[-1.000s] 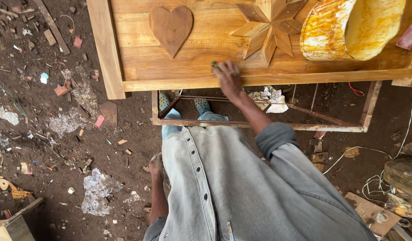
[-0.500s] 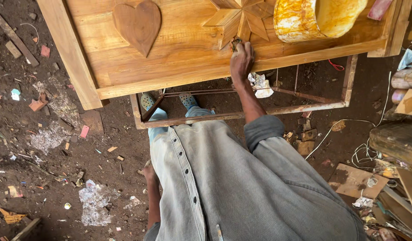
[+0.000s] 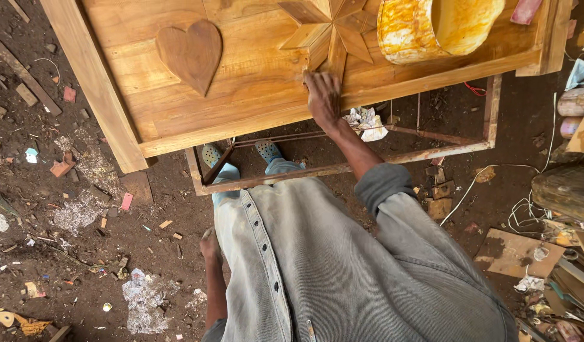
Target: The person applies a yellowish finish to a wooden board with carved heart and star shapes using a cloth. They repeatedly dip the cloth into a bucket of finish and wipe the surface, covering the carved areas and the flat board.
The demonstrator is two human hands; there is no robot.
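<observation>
Just below the carved star [image 3: 330,28], the right hand [image 3: 322,95] lies flat on the wooden panel [image 3: 241,88], its grip spread open and pressing on the wood near the panel's front edge. Left of the star sits a carved heart [image 3: 190,54], and right of it a yellow-stained bucket [image 3: 431,25] rests on the panel. Well below the star, the left hand [image 3: 209,244] hangs loosely curled beside the grey shirt [image 3: 342,272], holding nothing, above the dirt floor [image 3: 83,253].

A yellow-stained bucket [image 3: 437,25] lies on its side at the panel's far right corner. Crumpled paper [image 3: 366,121] rests inside the metal frame [image 3: 342,166]. White cable [image 3: 494,183] trails across the dirt floor [image 3: 83,221].
</observation>
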